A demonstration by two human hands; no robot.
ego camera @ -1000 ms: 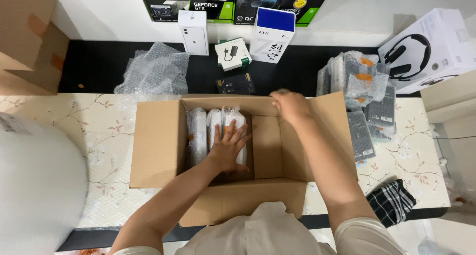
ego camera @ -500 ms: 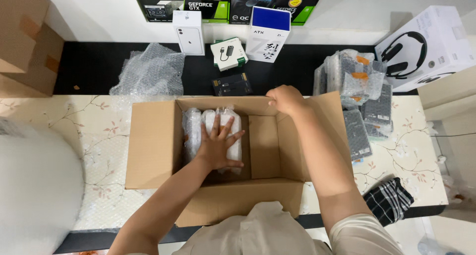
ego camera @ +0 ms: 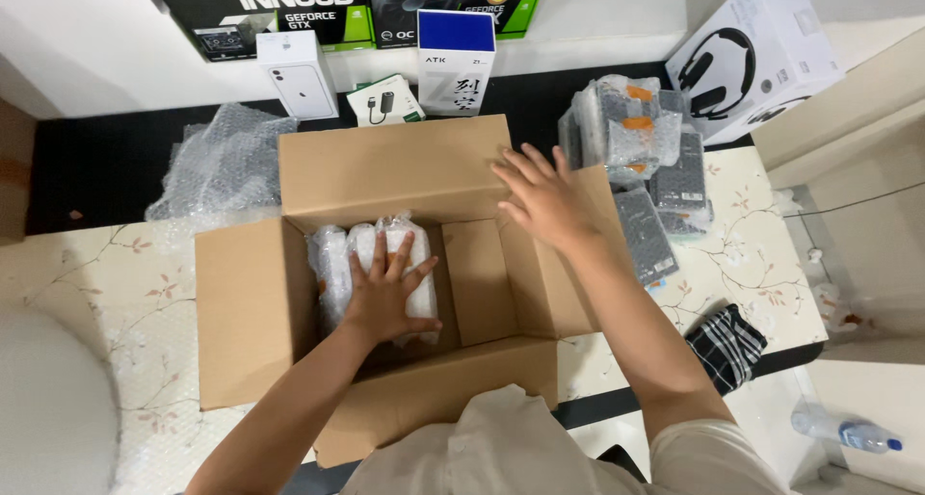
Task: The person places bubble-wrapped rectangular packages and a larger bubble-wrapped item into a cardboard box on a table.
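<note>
**Desk:** What did your head camera catch over the cardboard box (ego camera: 289, 302)?

**Caption writer:** You leaned over the open box on the floral-covered worktop (ego camera: 106, 293). Your left hand (ego camera: 387, 298) lay flat, fingers spread wide, on top of the bubble-wrapped packets (ego camera: 358, 264) standing side by side in the box's left half. It held nothing; it only pressed. Your right hand (ego camera: 549, 201) was open too, fingers splayed, its palm resting where the far flap (ego camera: 395, 168) met the right flap (ego camera: 568, 264). The right half of the box showed bare cardboard.

**Desk:** And round about?

**Caption writer:** A stack of wrapped grey units (ego camera: 636, 158) lay just right of the box. Loose bubble wrap (ego camera: 226, 163) sat at the far left. Small white retail boxes (ego camera: 299, 71) stood along the far wall and a white headset carton (ego camera: 747, 57) at the far right. A checked cloth (ego camera: 725, 346) lay near the worktop's near edge, a plastic bottle (ego camera: 848, 432) below it.

**Desk:** Where was the risk?

**Caption writer:** In my judgement, the packets stood on edge with nothing bracing their right side, so had you lifted your left hand they could have toppled into the gap. Your right hand bore on the flaps, and a hard push might have folded one inward onto the packets or skidded the box. The near flap overhung the worktop edge by your body, so a nudge there could have tipped it.
</note>
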